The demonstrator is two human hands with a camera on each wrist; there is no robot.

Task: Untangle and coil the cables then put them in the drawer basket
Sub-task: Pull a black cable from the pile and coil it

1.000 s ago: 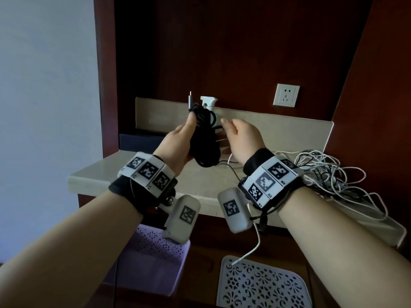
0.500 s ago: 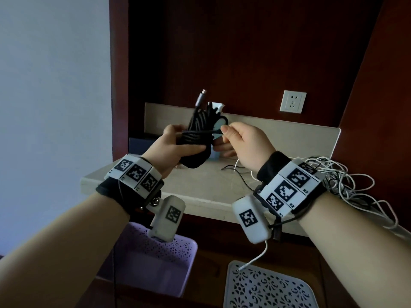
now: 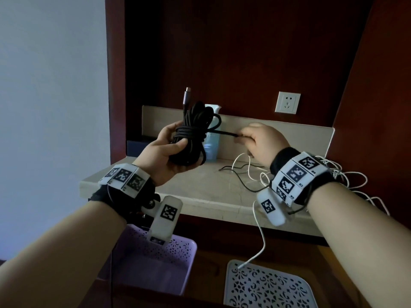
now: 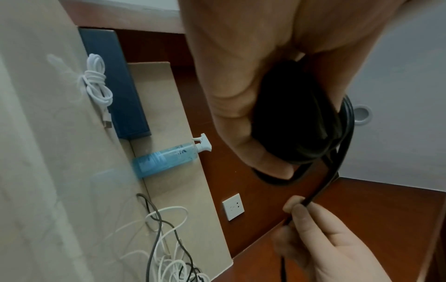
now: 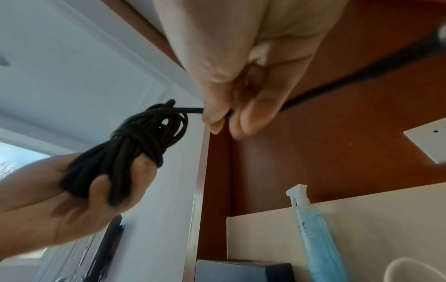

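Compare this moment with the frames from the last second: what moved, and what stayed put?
The right hand, which was close against the black cable bundle, has drawn away to the right, pulling the free end it pinches taut and level. A plug end now stands up above the bundle. The left hand keeps gripping the bundle. The white cable tangle, spray bottle and purple basket stayed as they were.

Black cable (image 3: 189, 134) coiled, wrapped mid-bundle, tail taut rightward, tangled white cables (image 3: 347, 181) on counter
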